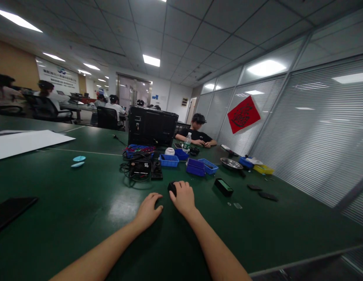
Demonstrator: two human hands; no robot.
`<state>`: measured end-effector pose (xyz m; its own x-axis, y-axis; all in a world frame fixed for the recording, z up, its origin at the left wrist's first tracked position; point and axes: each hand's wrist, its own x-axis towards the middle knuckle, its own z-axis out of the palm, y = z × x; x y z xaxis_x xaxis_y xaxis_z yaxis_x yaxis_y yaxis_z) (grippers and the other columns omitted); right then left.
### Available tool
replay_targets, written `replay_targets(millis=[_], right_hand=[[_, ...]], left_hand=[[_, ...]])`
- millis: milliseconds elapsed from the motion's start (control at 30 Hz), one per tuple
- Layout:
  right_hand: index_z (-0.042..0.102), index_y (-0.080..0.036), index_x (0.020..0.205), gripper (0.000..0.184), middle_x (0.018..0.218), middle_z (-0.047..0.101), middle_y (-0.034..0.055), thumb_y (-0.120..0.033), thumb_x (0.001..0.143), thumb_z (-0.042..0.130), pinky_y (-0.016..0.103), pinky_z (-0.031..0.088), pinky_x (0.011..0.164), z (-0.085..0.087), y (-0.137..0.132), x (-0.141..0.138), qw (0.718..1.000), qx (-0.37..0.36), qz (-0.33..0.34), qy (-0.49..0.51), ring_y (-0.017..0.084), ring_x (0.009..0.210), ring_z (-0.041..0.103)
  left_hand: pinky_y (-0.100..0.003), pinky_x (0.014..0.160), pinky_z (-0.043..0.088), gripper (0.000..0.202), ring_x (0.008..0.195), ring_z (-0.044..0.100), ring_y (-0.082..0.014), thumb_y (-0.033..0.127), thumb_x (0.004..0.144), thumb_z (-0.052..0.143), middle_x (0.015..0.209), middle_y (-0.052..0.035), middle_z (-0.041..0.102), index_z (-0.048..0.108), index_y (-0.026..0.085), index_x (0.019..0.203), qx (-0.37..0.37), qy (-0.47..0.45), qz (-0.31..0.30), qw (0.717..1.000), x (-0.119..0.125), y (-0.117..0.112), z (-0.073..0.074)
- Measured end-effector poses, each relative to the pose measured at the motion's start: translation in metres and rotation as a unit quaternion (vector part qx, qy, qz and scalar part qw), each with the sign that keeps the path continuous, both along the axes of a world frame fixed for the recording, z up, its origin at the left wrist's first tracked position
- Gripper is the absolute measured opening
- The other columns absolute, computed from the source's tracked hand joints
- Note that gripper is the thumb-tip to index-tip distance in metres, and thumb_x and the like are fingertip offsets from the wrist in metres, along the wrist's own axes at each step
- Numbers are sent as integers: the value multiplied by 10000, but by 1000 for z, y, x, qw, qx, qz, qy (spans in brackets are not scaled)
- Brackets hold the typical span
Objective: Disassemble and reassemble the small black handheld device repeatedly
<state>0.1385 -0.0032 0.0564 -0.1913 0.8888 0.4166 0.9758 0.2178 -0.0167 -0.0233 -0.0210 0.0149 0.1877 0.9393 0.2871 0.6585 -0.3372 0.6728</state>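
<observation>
On the left, a white sheet (32, 143) is lying on the green table (90, 187), and two light-blue pieces (79, 159) are sitting nearby. Your left hand (150, 210) is resting with its fingers loosely curved and thumb apart, holding nothing visible. Just to its right, a black object (171, 188) is lying partly under your right hand (183, 197); your fingers are curving over it, hiding whether you are gripping it. Farther right, a black case (224, 187) and a metal bowl (231, 164) are sitting apart.

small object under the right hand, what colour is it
The small object is black, as the head view shows.
</observation>
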Motion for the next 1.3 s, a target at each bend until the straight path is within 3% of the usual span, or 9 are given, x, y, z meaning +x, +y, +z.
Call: replay_targets(millis=[167, 267, 467, 733, 1000, 1167, 1300], right_hand=[[275, -211, 1294, 616, 1062, 524, 135, -374, 747, 507, 349, 381, 732, -7, 12, 14, 989, -142, -45, 27, 256, 936, 506], [199, -183, 1331, 675, 1096, 512, 157, -343, 746, 497, 355, 404, 719, -6, 21, 32, 980, -165, -98, 42, 269, 950, 520], [299, -69, 1249, 624, 1120, 487, 227, -376, 745, 499, 395, 411, 749, 1, 35, 80, 952, -174, -241, 69, 304, 1002, 510], [239, -71, 1286, 725, 1144, 482, 227, -472, 730, 474, 404, 416, 736, -4, 37, 82, 952, -205, -213, 84, 299, 982, 531], [167, -38, 1323, 696, 1049, 538, 218, -400, 780, 409, 394, 428, 692, 1, 37, 82, 953, -167, -236, 86, 289, 904, 564], [152, -60, 1337, 696, 1087, 511, 215, -421, 793, 394, 371, 436, 699, 18, 27, 77, 958, -73, -259, 99, 287, 942, 537], [96, -128, 1362, 681, 1168, 467, 178, -406, 814, 390, 352, 431, 767, 23, 20, 62, 965, 7, -210, 156, 273, 1042, 481]], left_hand=[[-318, 974, 322, 375, 1094, 463, -188, 223, 693, 511, 1171, -66, 505, 560, 192, 1064, -8, 1, 1, 1000, -1, 0, 0], [-319, 968, 327, 371, 1098, 461, -186, 227, 700, 506, 1175, -59, 502, 558, 201, 1067, -11, -6, -1, 1000, -1, -1, 1], [-313, 971, 320, 359, 1093, 465, -183, 234, 703, 514, 1169, -57, 508, 563, 199, 1057, -16, -2, -2, 1000, -1, -2, 3], [-312, 956, 329, 373, 1076, 473, -184, 241, 704, 501, 1159, -63, 516, 555, 195, 1070, -8, 5, -6, 1000, -1, -1, 0], [-308, 967, 318, 358, 1092, 465, -184, 239, 704, 510, 1161, -62, 514, 565, 201, 1056, -14, 10, -7, 1000, -1, -2, 3], [-314, 967, 318, 349, 1095, 463, -186, 243, 702, 516, 1161, -54, 515, 571, 212, 1045, -20, 9, -8, 1000, -1, -2, 3], [-312, 964, 319, 346, 1090, 464, -187, 245, 698, 519, 1155, -53, 517, 578, 213, 1037, -21, 13, -7, 1000, -1, -2, 3]])
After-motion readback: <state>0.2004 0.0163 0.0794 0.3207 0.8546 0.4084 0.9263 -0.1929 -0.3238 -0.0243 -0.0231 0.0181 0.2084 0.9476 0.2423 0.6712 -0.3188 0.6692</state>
